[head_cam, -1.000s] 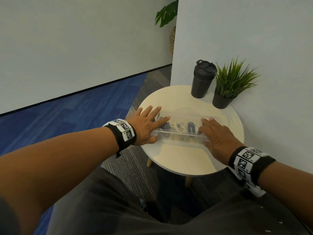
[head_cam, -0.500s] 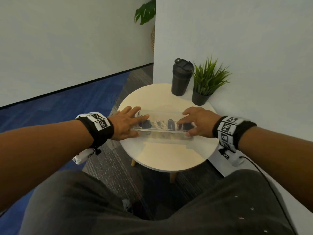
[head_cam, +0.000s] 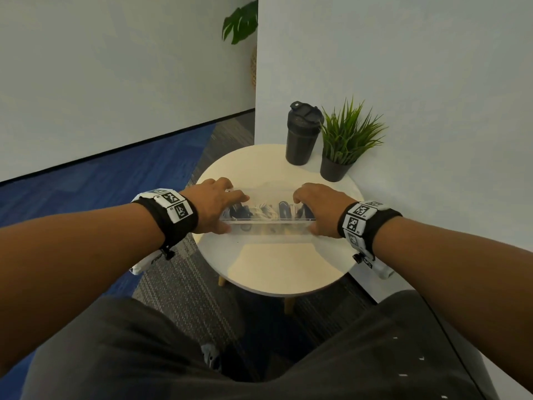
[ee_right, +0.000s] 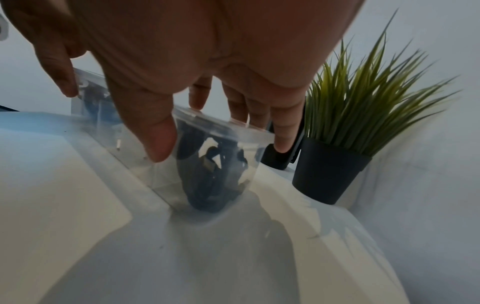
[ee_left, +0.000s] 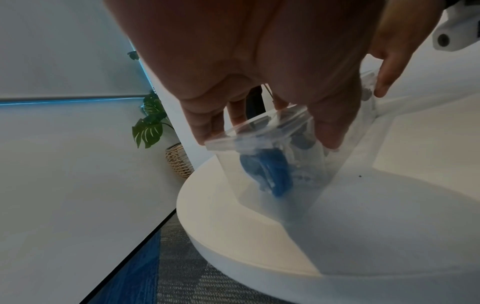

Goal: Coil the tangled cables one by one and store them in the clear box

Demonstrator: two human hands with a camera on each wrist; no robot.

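right hand (ee_right: 207, 61) grips clear box (ee_right: 207, 156) end | dark cable (ee_right: 207, 174) inside

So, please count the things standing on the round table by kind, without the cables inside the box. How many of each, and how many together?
Clear box: 1, gripped at its ends by the left hand and the right hand
Black shaker bottle: 1
Potted grass plant: 1
Total: 3
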